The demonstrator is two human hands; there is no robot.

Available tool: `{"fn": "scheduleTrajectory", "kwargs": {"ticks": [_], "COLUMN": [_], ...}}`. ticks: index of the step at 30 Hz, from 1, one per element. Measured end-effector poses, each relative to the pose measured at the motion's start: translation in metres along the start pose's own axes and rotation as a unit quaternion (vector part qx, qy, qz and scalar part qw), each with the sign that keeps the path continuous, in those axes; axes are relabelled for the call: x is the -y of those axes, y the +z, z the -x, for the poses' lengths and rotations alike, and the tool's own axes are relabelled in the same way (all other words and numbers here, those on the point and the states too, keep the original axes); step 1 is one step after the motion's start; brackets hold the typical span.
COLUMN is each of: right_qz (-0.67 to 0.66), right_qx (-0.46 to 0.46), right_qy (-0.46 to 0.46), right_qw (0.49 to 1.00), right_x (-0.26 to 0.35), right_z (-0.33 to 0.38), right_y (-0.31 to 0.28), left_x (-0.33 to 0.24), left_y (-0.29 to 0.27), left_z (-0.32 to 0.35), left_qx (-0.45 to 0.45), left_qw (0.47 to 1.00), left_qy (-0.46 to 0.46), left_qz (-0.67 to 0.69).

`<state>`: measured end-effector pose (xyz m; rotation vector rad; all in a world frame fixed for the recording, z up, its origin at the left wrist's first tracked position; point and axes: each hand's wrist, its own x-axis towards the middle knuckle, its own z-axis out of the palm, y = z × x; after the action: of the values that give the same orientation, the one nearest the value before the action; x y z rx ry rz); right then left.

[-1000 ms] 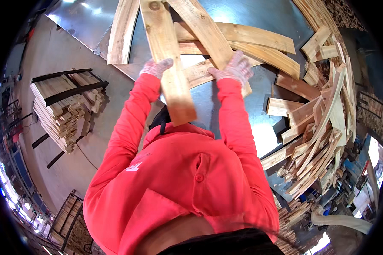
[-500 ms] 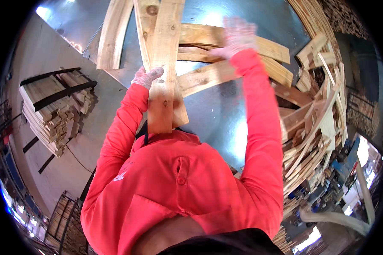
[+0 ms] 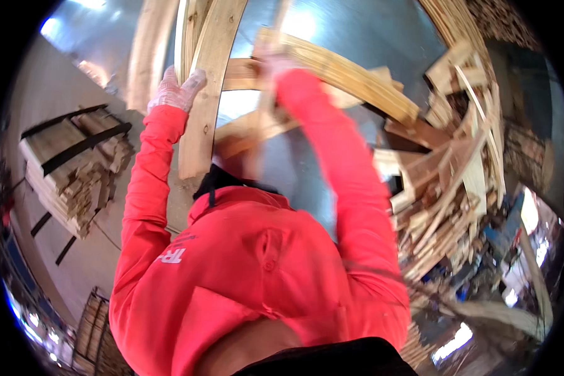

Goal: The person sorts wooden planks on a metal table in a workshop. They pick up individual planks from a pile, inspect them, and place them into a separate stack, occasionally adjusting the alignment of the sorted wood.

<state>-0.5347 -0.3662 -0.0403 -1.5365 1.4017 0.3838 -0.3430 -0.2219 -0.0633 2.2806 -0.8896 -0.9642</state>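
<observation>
My left hand (image 3: 177, 89), in a pale glove, is closed around the edge of a long wooden board (image 3: 214, 81) that runs away from my body over a shiny metal table (image 3: 307, 147). Narrower board edges (image 3: 183, 37) show beside its thumb. My right hand (image 3: 276, 62), also gloved and smeared by motion, is closed on a narrow upright board (image 3: 264, 106), which is blurred too. Just behind that hand, a thick board (image 3: 351, 75) lies slanting to the right across other boards. My right hand and sleeve hide part of these boards.
Another board (image 3: 147, 56) lies at the far left of the table. On the right is a large heap of offcuts and slats (image 3: 445, 182). A strapped stack of boards (image 3: 69, 163) stands on the floor at left, with a racked stack (image 3: 94, 332) nearer.
My right hand has moved left from the crossed boards and taken hold of a narrow board. My left hand and its board have shifted left. The thick board now slants more.
</observation>
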Motion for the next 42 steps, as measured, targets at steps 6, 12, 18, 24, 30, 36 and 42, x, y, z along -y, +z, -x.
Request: {"fn": "scheduleTrajectory", "kwargs": {"ticks": [6,12,18,24,30,36,42], "right_qz": [0.183,0.416,-0.442,-0.621,-0.506,-0.398,-0.316], "right_qx": [-0.234,-0.136,0.036,-0.044,-0.106,-0.192,-0.327], "right_qy": [-0.273,-0.035,-0.110,-0.148,-0.185,-0.225,-0.122], "right_qw": [0.915,0.898,0.890,0.768,0.836,0.869,0.882], "right_x": [-0.061,-0.150,-0.192,-0.147,-0.128,-0.025,0.081], "right_z": [-0.003,0.018,-0.018,-0.015,0.050,-0.065,-0.219], "right_y": [0.011,-0.102,-0.082,-0.030,0.094,-0.047,-0.200], "left_x": [-0.026,0.057,0.101,0.105,0.095,0.081,0.056], "left_y": [0.046,0.013,-0.027,-0.013,-0.021,-0.027,-0.029], "left_z": [0.012,-0.025,-0.025,-0.024,-0.018,-0.005,-0.008], "left_qx": [0.072,0.081,0.062,0.032,0.054,0.043,0.053], "left_qw": [0.982,0.977,0.991,0.992,0.998,0.997,0.997], "left_qy": [-0.019,0.126,0.111,0.114,0.035,0.017,0.009], "left_qz": [-0.174,0.150,0.044,0.038,-0.012,-0.064,-0.052]}}
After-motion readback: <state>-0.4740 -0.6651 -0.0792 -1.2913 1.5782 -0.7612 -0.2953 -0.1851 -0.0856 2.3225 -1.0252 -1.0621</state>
